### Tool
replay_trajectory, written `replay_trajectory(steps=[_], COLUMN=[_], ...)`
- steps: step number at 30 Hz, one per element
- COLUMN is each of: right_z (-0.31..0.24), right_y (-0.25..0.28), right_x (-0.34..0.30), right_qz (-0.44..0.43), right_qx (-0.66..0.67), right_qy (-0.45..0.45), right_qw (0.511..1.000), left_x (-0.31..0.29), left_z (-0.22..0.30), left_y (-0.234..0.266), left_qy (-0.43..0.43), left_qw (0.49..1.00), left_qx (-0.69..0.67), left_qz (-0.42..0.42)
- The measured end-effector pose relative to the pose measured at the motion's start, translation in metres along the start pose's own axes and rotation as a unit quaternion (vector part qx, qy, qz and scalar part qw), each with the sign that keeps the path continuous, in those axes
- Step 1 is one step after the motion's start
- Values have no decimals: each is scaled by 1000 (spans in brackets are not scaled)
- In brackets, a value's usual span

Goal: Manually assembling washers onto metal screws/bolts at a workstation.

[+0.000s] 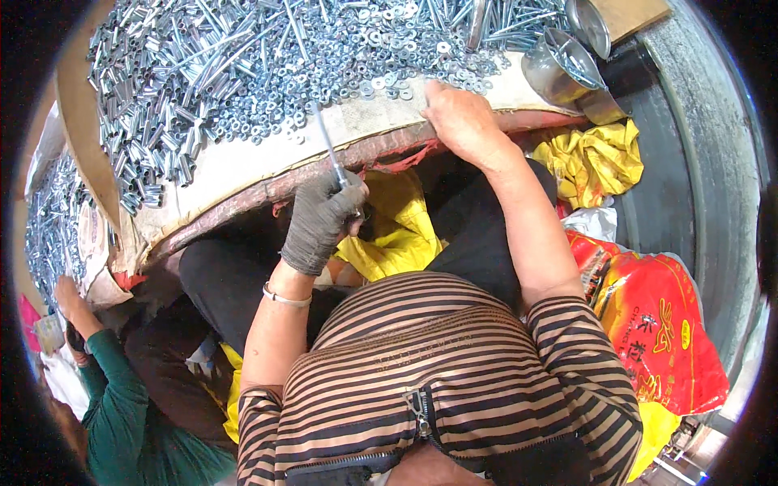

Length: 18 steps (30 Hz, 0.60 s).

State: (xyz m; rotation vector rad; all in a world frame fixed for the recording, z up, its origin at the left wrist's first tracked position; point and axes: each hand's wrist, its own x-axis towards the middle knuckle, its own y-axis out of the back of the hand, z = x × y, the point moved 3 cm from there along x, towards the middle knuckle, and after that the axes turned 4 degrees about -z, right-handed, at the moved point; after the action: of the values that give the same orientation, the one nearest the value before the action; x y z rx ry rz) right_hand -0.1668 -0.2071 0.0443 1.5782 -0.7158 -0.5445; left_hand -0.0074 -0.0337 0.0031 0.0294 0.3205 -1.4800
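My left hand [322,212], in a grey work glove with the fingertips bare, is closed around a long thin metal bolt [326,139]. The bolt points up and away, toward the worktable's edge. My bare right hand [463,120] rests at the near edge of a heap of small washers and nuts [389,61]. Its fingers are curled together with the tips down by the washers; what they pinch, if anything, is hidden. Long bolts [296,28] lie across the heap farther back, and short metal sleeves [154,134] are piled to the left.
A metal cup [561,66] holding small parts stands at the right. Pale cloth [219,174] covers the table's front edge. Yellow cloth [596,162] and a red bag [660,332] lie at my right. A co-worker's green sleeve [126,397] shows at lower left, beyond a board divider [85,138].
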Motion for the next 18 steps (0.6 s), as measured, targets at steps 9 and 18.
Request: replay_trajectory(steps=[9,18], right_z=[-16,-29], right_y=[12,22], right_x=[-28,-34], right_qz=[-37,-83], right_qx=[610,587], right_qy=[-13,28], right_qw=[792,805], left_x=[-6,-8], left_z=[7,12], left_y=[-11,-14], left_qy=[-52,-87], left_qw=[832,797], left_qx=[552,598], left_qz=[18,-15])
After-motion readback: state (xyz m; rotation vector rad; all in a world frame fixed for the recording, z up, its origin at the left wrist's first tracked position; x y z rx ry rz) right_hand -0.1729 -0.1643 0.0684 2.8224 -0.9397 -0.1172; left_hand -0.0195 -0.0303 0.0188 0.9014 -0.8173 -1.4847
